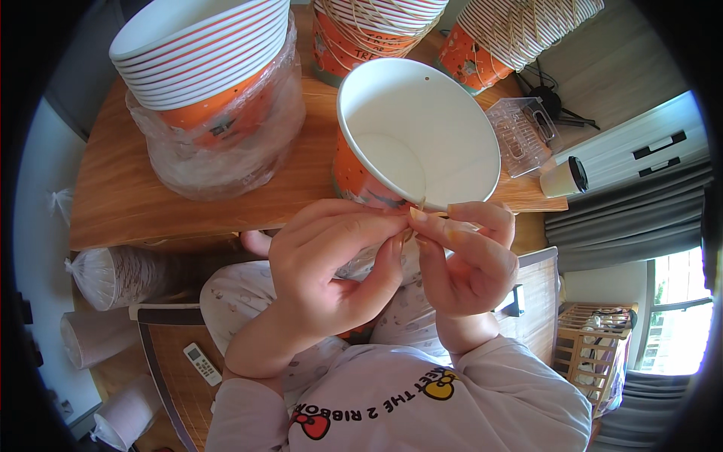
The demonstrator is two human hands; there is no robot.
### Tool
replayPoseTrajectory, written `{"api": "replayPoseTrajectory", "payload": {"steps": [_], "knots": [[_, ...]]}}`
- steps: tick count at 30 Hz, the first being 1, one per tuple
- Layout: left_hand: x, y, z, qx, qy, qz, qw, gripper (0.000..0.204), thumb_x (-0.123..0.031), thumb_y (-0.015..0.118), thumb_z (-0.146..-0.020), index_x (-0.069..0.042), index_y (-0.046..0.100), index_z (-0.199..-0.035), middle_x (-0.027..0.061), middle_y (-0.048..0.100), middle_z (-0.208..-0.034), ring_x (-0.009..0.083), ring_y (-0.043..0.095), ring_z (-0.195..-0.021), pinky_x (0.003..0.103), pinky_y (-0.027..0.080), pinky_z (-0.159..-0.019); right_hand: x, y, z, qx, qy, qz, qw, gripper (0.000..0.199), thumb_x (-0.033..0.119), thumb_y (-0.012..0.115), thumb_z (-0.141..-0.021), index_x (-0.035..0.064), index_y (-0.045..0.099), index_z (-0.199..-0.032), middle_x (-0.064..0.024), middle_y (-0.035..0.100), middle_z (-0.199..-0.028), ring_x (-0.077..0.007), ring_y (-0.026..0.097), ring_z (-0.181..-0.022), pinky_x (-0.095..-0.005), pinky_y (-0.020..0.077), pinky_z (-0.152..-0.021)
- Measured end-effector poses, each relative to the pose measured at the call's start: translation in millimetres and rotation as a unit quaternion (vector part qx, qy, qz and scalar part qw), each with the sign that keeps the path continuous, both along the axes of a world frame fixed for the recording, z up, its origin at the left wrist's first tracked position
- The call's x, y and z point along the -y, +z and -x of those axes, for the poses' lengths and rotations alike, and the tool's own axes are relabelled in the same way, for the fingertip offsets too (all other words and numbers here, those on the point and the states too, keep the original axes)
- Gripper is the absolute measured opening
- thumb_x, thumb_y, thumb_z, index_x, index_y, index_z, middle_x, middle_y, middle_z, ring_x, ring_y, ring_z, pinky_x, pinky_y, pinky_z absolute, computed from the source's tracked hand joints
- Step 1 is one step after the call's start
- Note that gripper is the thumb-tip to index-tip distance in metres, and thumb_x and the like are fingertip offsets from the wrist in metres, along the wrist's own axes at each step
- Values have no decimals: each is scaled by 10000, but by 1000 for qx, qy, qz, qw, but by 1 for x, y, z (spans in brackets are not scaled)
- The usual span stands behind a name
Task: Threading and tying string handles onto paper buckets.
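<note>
A large paper bucket (pixel 452 113), white inside and orange outside, stands at the table's front edge. One small hole shows in its far wall below the rim. My left hand (pixel 327 252) and my right hand (pixel 473 260) meet at the bucket's near rim, both closed in a pinch. Between the fingertips is a thin tan cord (pixel 422 202), its short end poking up by the rim. The rest of the cord is mostly hidden by my fingers, so I cannot tell whether it passes through the near wall.
Nested buckets (pixel 203 68) in clear plastic stand at the left of the wooden table (pixel 113 203). Two stacks, one nearer the middle (pixel 376 38) and another at right (pixel 482 53), carry tan cords. A clear plastic tray (pixel 523 135) and lidded cup (pixel 563 178) lie right. Wrapped stacks (pixel 139 275) sit below left.
</note>
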State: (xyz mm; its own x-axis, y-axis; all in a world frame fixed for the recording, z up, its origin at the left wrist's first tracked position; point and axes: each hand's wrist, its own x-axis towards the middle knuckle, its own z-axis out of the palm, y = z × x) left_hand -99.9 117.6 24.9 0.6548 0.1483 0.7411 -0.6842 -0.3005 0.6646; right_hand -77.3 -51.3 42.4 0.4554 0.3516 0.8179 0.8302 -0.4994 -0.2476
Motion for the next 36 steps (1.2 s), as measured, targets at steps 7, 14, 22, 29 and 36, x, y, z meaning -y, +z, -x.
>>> {"api": "replayPoseTrajectory", "payload": {"steps": [7,14,22,29,36], "knots": [[1,0,2,-17,3,-4,1000,171,13,727,-708,-14,720,-877,83,731,-805,244,702,-746,331,551,-696,0,1,-2,29,1,11,1000,394,11,787,-727,99,620,-1073,17,751,-1016,-149,608,-928,-297,371,-791],[2,0,2,-7,4,-15,1000,187,29,760,-684,-25,713,-857,68,731,-804,232,699,-749,328,554,-691,1,0,-2,47,-8,15,999,466,11,788,-712,104,578,-1116,13,752,-1020,-142,602,-908,-295,368,-791],[4,1,-1,11,17,-46,999,216,34,774,-656,-44,713,-848,46,722,-794,218,684,-742,313,539,-664,7,-6,-2,-17,23,-45,999,470,-18,763,-694,101,577,-1108,27,751,-994,-132,558,-849,-277,370,-774],[5,2,-2,3,24,-36,999,222,36,780,-641,-53,705,-830,35,714,-784,210,666,-721,308,526,-649,6,-3,-2,-55,43,-47,996,492,-42,750,-676,97,577,-1116,29,751,-999,-140,542,-878,-286,360,-818],[5,2,-3,21,37,-60,997,235,30,793,-632,-61,705,-830,31,716,-792,203,665,-720,297,524,-636,7,-5,-5,-37,39,-44,998,473,-11,791,-699,102,583,-1108,37,751,-998,-126,540,-911,-283,353,-818]]}}
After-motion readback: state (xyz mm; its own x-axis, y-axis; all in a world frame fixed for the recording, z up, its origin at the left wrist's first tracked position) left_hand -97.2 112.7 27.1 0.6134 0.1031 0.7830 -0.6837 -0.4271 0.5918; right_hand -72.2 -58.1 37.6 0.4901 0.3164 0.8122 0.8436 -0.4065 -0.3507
